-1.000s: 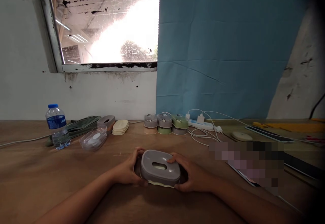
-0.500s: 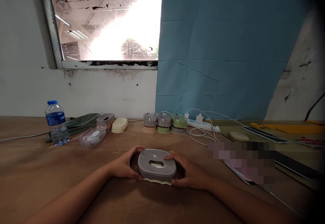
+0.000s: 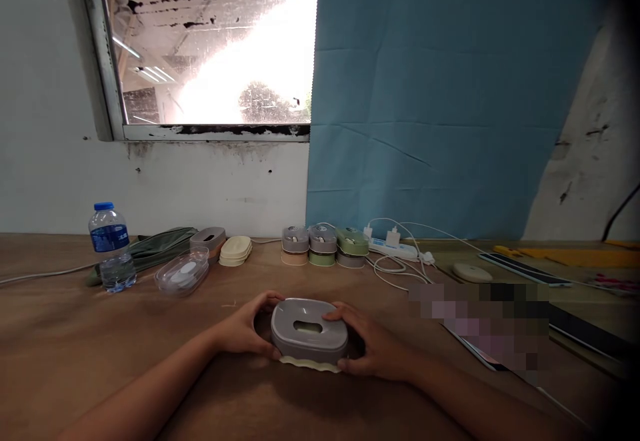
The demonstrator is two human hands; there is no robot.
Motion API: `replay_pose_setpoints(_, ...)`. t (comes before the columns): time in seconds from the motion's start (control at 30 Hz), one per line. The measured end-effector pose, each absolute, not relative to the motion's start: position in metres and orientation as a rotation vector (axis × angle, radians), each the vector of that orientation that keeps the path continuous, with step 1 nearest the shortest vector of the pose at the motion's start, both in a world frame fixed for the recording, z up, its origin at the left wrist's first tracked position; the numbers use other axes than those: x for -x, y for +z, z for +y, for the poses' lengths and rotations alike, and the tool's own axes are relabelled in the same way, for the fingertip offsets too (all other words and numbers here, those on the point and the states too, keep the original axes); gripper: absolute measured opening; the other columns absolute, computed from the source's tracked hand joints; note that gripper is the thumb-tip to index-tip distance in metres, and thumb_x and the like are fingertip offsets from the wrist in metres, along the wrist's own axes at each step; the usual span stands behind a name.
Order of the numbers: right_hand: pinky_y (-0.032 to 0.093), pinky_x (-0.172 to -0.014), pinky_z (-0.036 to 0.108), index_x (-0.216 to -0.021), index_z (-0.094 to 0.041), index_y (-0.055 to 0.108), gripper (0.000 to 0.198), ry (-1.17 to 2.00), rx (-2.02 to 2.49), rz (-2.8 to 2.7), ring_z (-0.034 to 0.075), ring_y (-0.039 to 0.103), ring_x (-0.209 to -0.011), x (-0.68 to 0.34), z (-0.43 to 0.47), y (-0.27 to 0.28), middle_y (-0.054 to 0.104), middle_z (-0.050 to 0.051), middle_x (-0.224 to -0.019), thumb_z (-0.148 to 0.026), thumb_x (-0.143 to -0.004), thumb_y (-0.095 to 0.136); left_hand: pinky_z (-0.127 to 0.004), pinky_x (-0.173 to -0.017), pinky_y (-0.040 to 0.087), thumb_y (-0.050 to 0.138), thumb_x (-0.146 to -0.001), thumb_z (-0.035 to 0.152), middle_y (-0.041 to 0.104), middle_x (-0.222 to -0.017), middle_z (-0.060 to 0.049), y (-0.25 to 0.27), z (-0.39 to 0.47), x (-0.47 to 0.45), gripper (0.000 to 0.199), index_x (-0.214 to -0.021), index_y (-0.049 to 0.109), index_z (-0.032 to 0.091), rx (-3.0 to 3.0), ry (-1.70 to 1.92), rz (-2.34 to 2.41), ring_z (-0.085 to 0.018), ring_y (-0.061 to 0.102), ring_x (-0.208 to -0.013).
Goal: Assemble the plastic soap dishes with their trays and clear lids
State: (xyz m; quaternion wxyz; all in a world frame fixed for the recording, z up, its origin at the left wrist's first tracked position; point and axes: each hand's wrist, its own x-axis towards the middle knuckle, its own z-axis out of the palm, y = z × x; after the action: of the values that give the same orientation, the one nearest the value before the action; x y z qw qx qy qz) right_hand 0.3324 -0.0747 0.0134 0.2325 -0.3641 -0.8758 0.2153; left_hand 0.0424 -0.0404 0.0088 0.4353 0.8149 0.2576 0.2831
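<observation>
Between my hands is a grey oval plastic box (image 3: 320, 340) with a slot in its top, tipped slightly so its front side shows. Along its lower front edge, a cream wavy-edged piece (image 3: 310, 363) sticks out. My left hand (image 3: 250, 328) grips the box's left end, thumb low at the front corner and fingers behind. On the right end, my right hand (image 3: 370, 342) has its fingers on the top and its thumb at the lower front corner. Something pale green shows through the slot. The box's underside is hidden.
Behind the hands stand stacked oval boxes (image 3: 323, 240), cream oval pieces (image 3: 235, 249), a clear plastic case (image 3: 181, 274) and a water bottle (image 3: 111, 248). A power strip (image 3: 395, 248) with white cables lies back right. Phones (image 3: 525, 269) and a cream oval object (image 3: 471, 272) are farther right.
The view has shifted slightly, so the scene sits a little lower. A bit more of the cream wavy edge shows under the box. Both hands keep the same grip.
</observation>
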Motion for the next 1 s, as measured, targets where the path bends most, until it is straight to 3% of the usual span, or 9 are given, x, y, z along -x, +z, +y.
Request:
replay_pose_setpoints(0.7,0.032,-0.098,0.039,-0.118,-0.019,0.044,0.06,0.667,1.055,-2.426,0.027,0.041,-0.116,-0.333,-0.078,0.017,0.041,0.01,-0.126,-0.031,-0.064,0.067,-0.04,-0.101,0.031,0.079,-0.053,0.029,0.05,-0.122,-0.009,0.01,-0.042,-0.04,0.081,-0.123,0.039,0.021,-2.08,0.673,0.692,-0.025,0.045,-0.115)
replay_pose_setpoints(1.0,0.033,-0.098,0.04,-0.116,-0.018,0.046,0.061,0.613,1.07,-2.455,0.029,0.041,-0.117,-0.332,-0.076,0.017,0.042,0.012,-0.126,-0.034,-0.063,0.069,-0.039,-0.1,0.032,0.08,-0.051,0.032,0.049,-0.12,-0.007,0.015,-0.044,-0.039,0.078,-0.117,0.042,0.02,-2.131,0.61,0.79,-0.025,0.045,-0.114)
